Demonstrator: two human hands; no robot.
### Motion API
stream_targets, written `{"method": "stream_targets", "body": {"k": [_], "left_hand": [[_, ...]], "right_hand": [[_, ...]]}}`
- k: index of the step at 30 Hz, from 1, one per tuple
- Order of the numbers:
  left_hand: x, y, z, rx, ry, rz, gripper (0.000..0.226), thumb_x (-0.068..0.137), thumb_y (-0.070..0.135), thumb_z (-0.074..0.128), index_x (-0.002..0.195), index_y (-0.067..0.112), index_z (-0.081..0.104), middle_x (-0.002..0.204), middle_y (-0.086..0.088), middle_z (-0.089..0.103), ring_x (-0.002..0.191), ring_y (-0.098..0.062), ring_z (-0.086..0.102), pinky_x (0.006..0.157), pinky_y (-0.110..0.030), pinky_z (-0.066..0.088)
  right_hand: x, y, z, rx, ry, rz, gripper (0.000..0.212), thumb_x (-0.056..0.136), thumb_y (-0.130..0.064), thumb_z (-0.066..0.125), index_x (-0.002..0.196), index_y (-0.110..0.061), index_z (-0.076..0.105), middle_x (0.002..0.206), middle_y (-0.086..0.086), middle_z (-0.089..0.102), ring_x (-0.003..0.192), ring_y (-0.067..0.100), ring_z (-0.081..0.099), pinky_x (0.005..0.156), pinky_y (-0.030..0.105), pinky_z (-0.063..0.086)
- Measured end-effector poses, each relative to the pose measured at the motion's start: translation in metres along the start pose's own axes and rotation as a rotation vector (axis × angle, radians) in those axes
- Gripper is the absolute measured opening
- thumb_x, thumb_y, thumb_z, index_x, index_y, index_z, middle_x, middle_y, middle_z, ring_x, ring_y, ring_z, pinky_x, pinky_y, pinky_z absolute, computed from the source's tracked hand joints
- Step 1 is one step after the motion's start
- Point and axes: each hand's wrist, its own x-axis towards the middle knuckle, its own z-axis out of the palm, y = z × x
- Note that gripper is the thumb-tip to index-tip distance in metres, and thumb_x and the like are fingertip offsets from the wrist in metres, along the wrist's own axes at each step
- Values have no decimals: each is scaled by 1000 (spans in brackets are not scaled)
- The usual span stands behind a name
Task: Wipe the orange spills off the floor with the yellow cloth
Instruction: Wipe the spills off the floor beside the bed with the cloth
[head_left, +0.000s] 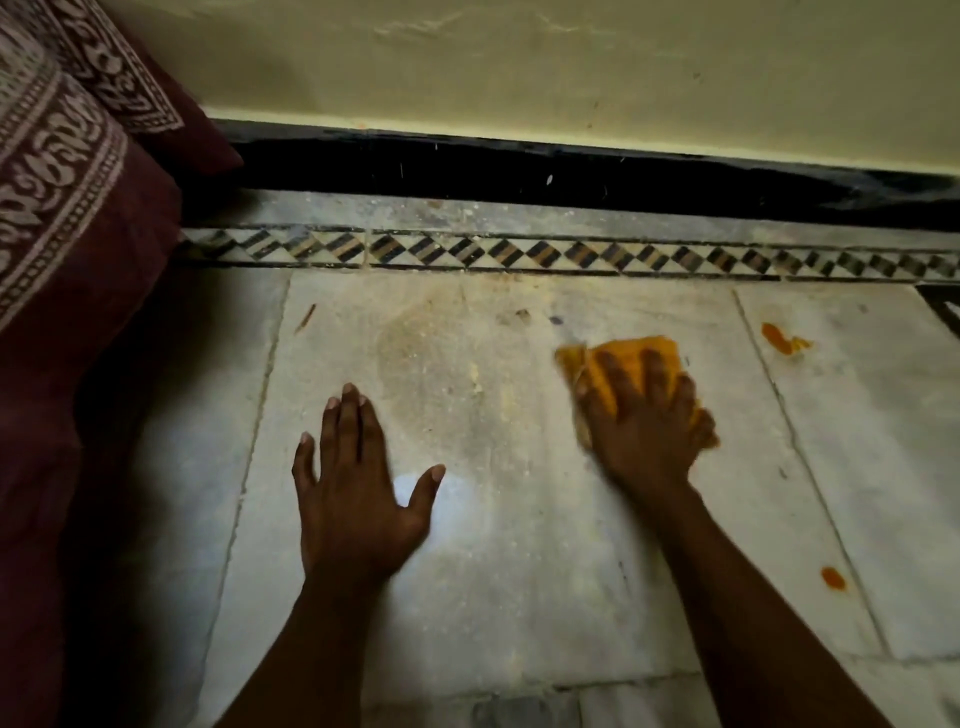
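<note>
The right hand (647, 415) presses the yellow cloth (618, 364) onto the floor (519, 519), fingers spread and curled over it for scrubbing pressure. The left hand (358, 483) lies flat, fingers straight, likely as a brace. Two orange spills, one far right (782, 339) and one near right (832, 578), lie unwiped. Whatever is under the cloth is hidden.

The left hand (358, 499) lies flat on the floor (519, 545), well left of the right hand (647, 421), which lies on the cloth (618, 364). One spill (782, 339) lies right of the cloth; another (832, 578) lies nearer the person, right of the right forearm. A patterned strip (519, 253) and the wall (519, 67) run behind. Draped fabric (62, 260) hangs at left.
</note>
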Motion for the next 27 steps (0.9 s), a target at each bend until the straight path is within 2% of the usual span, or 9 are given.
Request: {"method": "stream_targets", "body": {"k": [2, 4, 10, 15, 18, 20, 23, 25, 27], "left_hand": [[1, 0, 0, -5, -5, -3, 107, 94, 80, 30, 170, 8, 12, 180, -8, 2, 167, -25, 4, 131, -55, 10], [0, 0, -1, -2, -10, -9, 106, 94, 81, 28, 170, 9, 9, 180, -6, -1, 167, -24, 1, 132, -54, 8], [1, 1, -1, -5, -7, -12, 107, 93, 81, 30, 170, 11, 8, 180, -4, -3, 167, -23, 2, 133, -52, 5], [0, 1, -2, -33, 9, 0, 106, 93, 80, 31, 170, 9, 14, 180, -7, 4, 167, -24, 7, 132, -54, 9], [-1, 2, -1, -19, -4, -4, 107, 93, 81, 29, 170, 10, 10, 180, -6, -1, 167, -23, 2, 133, -54, 7], [-1, 1, 0, -12, -17, -2, 107, 93, 81, 27, 170, 10, 7, 180, -6, -2, 167, -23, 0, 133, -53, 5], [0, 1, 0, -14, -12, -5, 108, 92, 81, 29, 170, 10, 7, 180, -6, -1, 167, -24, 2, 132, -53, 5], [-1, 3, -2, -20, -4, -14, 108, 91, 80, 31, 170, 9, 11, 180, -7, 2, 166, -25, 5, 131, -55, 8], [0, 3, -3, -21, -6, -16, 108, 91, 79, 32, 169, 8, 14, 180, -8, 4, 166, -26, 7, 131, -56, 10]], "right_hand": [[44, -32, -7, 58, 20, 193, 68, 95, -83, 22, 158, -61, 13, 177, -5, -4, 159, 45, -9, 121, 72, -5], [81, -79, -6, 129, -29, 223, 68, 97, -80, 21, 160, -58, 7, 176, -2, -12, 156, 51, -18, 119, 74, -12], [51, -185, 36, -8, -147, -457, 62, 100, -78, 22, 159, -60, 13, 176, -7, -8, 158, 43, -21, 116, 70, -20], [-8, -110, 29, -126, -157, -831, 61, 93, -86, 20, 152, -68, 21, 176, -14, -1, 161, 33, -12, 120, 66, -9], [-5, -35, 14, -89, -76, -668, 69, 88, -91, 10, 151, -68, 25, 176, -11, 8, 161, 35, 5, 121, 62, 4], [27, -7, 2, -74, 35, -334, 71, 89, -87, 17, 153, -61, 31, 176, -7, 11, 159, 38, 11, 122, 64, 7], [69, -23, -9, 60, 53, 73, 68, 94, -82, 25, 158, -58, 22, 177, -4, 3, 159, 44, -2, 122, 71, -1], [69, -49, -5, 98, 23, 77, 66, 97, -79, 24, 159, -58, 16, 177, -4, -3, 158, 47, -10, 120, 73, -7], [42, -61, 5, 21, -29, -118, 62, 100, -77, 24, 159, -60, 13, 176, -5, -6, 159, 45, -11, 121, 72, -10]]}}
